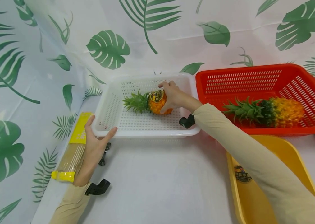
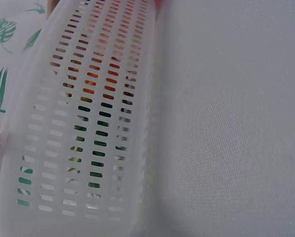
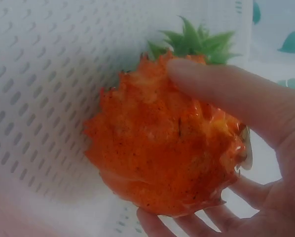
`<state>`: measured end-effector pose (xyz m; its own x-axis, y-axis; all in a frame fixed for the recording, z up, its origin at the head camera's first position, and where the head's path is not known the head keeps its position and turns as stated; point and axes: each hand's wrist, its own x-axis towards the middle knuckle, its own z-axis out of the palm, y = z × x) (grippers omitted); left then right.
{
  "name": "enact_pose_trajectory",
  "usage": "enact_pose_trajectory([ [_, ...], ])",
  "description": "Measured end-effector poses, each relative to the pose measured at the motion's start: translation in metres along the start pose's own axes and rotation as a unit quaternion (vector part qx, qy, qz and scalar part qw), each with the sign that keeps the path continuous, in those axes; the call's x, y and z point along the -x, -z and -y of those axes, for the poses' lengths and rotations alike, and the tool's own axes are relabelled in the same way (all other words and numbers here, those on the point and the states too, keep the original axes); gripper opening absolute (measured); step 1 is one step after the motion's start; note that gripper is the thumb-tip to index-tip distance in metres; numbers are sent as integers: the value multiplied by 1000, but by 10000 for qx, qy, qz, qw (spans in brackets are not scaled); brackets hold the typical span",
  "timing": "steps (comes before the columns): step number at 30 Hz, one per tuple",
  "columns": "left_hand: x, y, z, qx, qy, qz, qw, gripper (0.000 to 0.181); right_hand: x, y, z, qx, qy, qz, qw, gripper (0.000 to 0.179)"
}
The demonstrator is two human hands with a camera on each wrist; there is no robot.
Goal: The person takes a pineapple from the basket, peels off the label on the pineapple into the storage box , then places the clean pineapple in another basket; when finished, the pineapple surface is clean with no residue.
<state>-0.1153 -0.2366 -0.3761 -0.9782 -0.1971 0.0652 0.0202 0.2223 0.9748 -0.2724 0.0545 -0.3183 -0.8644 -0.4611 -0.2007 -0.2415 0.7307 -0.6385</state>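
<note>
In the head view, my right hand (image 1: 173, 97) grips the orange body of a small pineapple (image 1: 159, 107). The pineapple lies sideways in the white basket (image 1: 149, 133), its green crown to the left and a round dark label on top. Up close in the right wrist view, the thumb (image 3: 211, 81) crosses the near side of the pineapple (image 3: 157, 143), and the other fingers curl under it. My left hand (image 1: 97, 146) rests at the basket's front left corner, thumb and forefinger spread and straight along the rim. Through the slots of the white basket (image 2: 88, 128), orange and green show.
A red basket (image 1: 241, 130) adjoins on the right, holding a second, yellow pineapple (image 1: 283, 112). In front of it stands a yellow tub (image 1: 234, 189), partly under my right sleeve. A yellow-ended clear packet (image 1: 72, 155) and a small dark fork-like item (image 1: 102, 161) lie by my left hand.
</note>
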Motion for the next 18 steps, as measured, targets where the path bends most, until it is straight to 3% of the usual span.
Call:
enact_pose_trajectory([
  [9,0,1,1,11,-62,-38,10000,93,-4,-2,0,316,-190,149,9992,108],
  [18,0,0,1,-11,-88,-20,10000,92,-3,-2,-2,146,6,522,9985,101],
])
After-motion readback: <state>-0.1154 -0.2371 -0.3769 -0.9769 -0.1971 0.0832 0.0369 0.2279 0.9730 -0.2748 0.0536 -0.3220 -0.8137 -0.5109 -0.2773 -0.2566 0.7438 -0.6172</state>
